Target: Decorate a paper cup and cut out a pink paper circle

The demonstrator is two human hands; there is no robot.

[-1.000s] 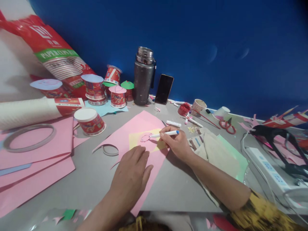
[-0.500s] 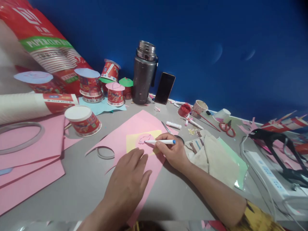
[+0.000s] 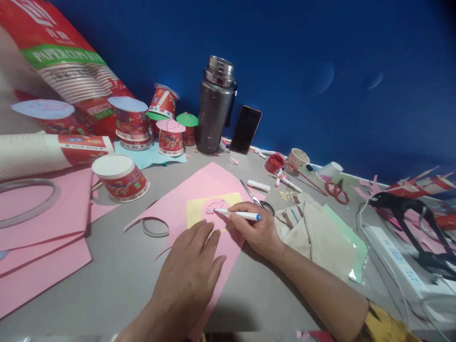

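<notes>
My right hand [image 3: 254, 227] grips a white marker [image 3: 239, 214] with a blue end, its tip touching a pink round paper [image 3: 218, 216] that bears a small line drawing. That round lies on a yellow paper [image 3: 194, 214], which rests on a larger pink sheet [image 3: 210, 183]. My left hand [image 3: 192, 261] lies flat with fingers outstretched, its fingertips at the lower edge of the yellow paper. Just beyond my right hand are scissors [image 3: 257, 199] with dark handles, partly hidden by it.
Left stand a red paper cup [image 3: 123, 179], pink sheets [image 3: 42, 266] and several lidded cups. A steel thermos [image 3: 215, 109] and a phone [image 3: 245, 129] stand behind. To the right lie a beige cloth [image 3: 324, 237], red-handled scissors [image 3: 337, 191] and a power strip [image 3: 395, 259].
The marker's rear end has dipped slightly, and its tip stays on the drawing. More of the dark-handled scissors shows now. The left hand has barely moved; the view has shifted a little.
</notes>
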